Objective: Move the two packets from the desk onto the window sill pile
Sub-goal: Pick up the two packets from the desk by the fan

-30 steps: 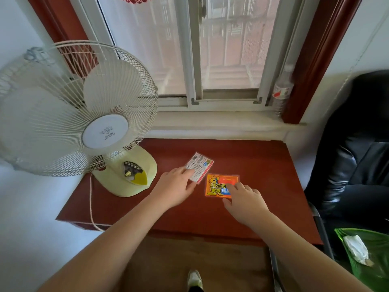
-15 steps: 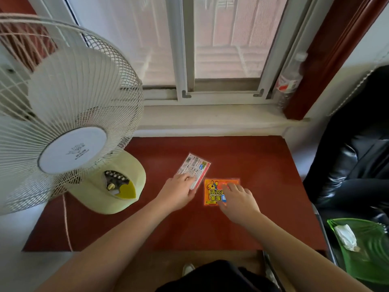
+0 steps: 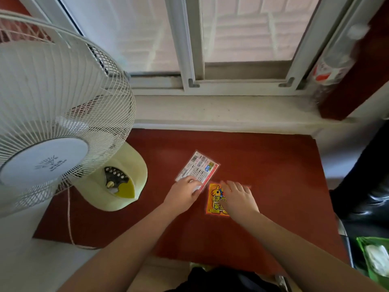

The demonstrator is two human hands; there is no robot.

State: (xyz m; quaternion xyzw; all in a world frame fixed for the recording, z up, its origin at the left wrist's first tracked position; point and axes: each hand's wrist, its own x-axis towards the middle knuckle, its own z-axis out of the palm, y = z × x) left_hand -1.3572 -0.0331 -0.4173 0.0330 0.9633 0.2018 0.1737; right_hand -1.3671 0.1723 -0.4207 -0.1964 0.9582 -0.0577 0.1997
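Observation:
Two flat packets lie side by side on the red-brown desk [image 3: 273,175]. The white packet [image 3: 199,166] with printed text sits tilted, its far end pointing at the window. My left hand [image 3: 184,194] grips its near edge with curled fingers. To its right lies the orange packet [image 3: 213,199] with a yellow cartoon animal. My right hand [image 3: 239,199] rests flat on it with fingers spread, hiding its right half. The pale window sill [image 3: 221,111] runs along the desk's far edge.
A large white fan [image 3: 52,123] on a pale yellow base [image 3: 117,182] fills the desk's left side, with its cord hanging off the front. A plastic bottle [image 3: 330,68] stands at the sill's right end. A black chair [image 3: 368,186] and a green bag [image 3: 374,256] are on the right.
My head has moved closer and looks more steeply down. My right hand has slid further over the orange packet. My left hand stays on the white packet's near edge.

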